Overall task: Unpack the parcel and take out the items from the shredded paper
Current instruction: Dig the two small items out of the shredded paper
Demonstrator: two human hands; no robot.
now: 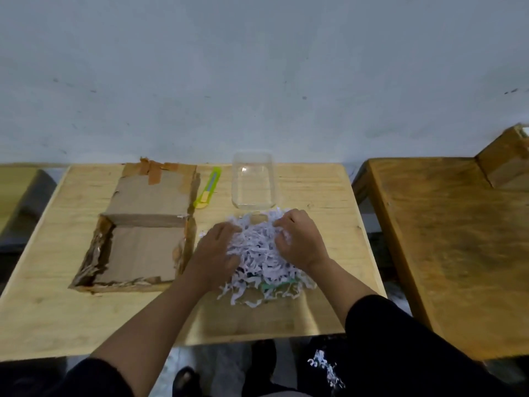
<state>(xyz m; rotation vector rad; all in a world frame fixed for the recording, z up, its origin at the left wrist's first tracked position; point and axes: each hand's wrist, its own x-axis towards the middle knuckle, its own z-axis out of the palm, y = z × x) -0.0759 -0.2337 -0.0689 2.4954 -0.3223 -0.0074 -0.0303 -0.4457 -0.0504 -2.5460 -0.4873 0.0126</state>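
A heap of white shredded paper [257,253] lies on the wooden table [57,310], right of an opened, empty cardboard box [140,253] with its taped flap folded back. My left hand [214,253] presses into the heap's left side, fingers spread among the strips. My right hand [297,239] digs into the right side, fingers curled in the paper. Something green [274,285] peeks out under the heap's near edge. Whether either hand grips an item is hidden by the strips.
A clear plastic container [254,181] stands just behind the heap. A yellow-green utility knife [209,187] lies between it and the box flap. A second wooden table [452,239] stands to the right. Some shreds [326,368] cling to my dark clothing below.
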